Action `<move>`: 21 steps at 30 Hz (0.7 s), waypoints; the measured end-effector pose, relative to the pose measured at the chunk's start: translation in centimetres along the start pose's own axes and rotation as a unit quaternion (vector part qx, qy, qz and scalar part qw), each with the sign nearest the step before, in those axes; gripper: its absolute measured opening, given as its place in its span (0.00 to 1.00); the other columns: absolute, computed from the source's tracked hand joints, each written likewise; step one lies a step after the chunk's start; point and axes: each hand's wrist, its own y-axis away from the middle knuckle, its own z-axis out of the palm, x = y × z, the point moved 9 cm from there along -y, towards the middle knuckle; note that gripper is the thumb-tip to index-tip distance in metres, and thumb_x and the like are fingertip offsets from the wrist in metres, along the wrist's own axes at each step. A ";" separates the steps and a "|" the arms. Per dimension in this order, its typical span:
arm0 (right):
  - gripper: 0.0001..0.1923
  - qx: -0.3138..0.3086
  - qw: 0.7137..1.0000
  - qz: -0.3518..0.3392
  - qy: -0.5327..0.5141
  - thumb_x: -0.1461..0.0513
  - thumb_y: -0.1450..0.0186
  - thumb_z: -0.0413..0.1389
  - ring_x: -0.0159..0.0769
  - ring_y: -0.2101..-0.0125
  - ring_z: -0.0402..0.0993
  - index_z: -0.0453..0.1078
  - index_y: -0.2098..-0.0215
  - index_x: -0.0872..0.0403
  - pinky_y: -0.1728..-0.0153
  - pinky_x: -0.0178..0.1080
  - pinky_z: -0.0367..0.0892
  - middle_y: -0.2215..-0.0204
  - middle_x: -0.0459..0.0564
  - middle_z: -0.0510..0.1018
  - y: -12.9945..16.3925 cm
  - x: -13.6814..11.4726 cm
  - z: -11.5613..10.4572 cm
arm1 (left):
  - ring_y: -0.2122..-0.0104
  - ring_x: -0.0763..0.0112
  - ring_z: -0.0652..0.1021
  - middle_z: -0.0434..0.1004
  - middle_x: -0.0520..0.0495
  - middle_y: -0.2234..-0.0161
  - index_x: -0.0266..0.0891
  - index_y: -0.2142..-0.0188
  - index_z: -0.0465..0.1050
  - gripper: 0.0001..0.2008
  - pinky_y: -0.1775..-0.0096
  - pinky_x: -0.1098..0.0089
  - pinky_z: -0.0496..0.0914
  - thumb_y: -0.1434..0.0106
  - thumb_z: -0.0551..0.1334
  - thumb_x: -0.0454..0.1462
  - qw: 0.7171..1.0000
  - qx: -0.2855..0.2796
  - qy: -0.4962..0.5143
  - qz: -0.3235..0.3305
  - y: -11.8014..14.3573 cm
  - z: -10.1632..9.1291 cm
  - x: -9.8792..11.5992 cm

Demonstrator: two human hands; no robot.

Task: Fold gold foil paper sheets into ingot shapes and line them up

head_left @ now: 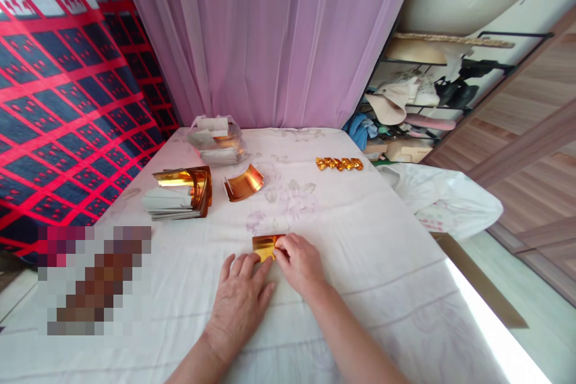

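Note:
A small rectangle of shiny gold foil paper [263,245] lies on the cloth-covered table in front of me. My left hand [240,288] rests flat with fingers spread, its fingertips at the foil's lower edge. Fingers of my right hand [297,257] pinch the right side of the same piece and cover that end. Beyond it sits a curved copper-gold sheet [245,185]. To the left is a thick stack of foil sheets [180,195], some with pale backs up. A row of crumpled or folded gold foil pieces [339,164] lies at the far right.
A clear plastic bag [216,141] of more sheets stands at the table's back left. The white floral tablecloth [360,240] reaches a purple curtain [279,36]. A blurred patch hides something at left. A white bag [445,198] and a shelf rack [414,60] stand right.

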 end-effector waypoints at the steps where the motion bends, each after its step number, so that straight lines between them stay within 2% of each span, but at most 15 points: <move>1: 0.03 0.001 1.000 -0.003 -0.001 0.64 0.35 0.57 0.36 0.64 0.73 0.70 0.68 0.50 0.63 0.36 0.60 0.68 0.45 0.78 0.0 -0.1 0.0 | 0.52 0.57 0.72 0.73 0.44 0.53 0.45 0.45 0.71 0.18 0.44 0.48 0.60 0.35 0.59 0.40 1.000 0.006 -0.001 0.006 0.1 0.0 0.0; 9: 0.04 0.025 1.000 -0.012 -0.014 0.64 0.37 0.58 0.35 0.67 0.71 0.67 0.69 0.51 0.66 0.36 0.58 0.70 0.44 0.76 0.3 0.0 -0.1 | 0.53 0.58 0.72 0.73 0.45 0.53 0.46 0.43 0.69 0.22 0.46 0.54 0.61 0.37 0.59 0.41 0.996 0.050 -0.043 0.060 0.4 -0.4 0.1; 14: 0.05 0.025 0.999 -0.013 -0.022 0.66 0.37 0.58 0.35 0.68 0.70 0.66 0.69 0.51 0.67 0.36 0.56 0.71 0.43 0.74 0.5 0.0 0.0 | 0.52 0.59 0.71 0.74 0.45 0.52 0.45 0.43 0.69 0.22 0.46 0.57 0.60 0.37 0.60 0.42 0.993 0.054 -0.065 0.078 0.5 -0.6 0.2; 21: 0.06 0.038 0.999 -0.025 -0.021 0.67 0.38 0.56 0.34 0.68 0.70 0.66 0.70 0.51 0.67 0.36 0.55 0.72 0.43 0.73 0.6 -0.1 -0.2 | 0.50 0.61 0.71 0.76 0.49 0.51 0.48 0.44 0.70 0.20 0.40 0.56 0.49 0.37 0.59 0.43 0.990 0.061 -0.093 0.090 0.4 -0.9 0.3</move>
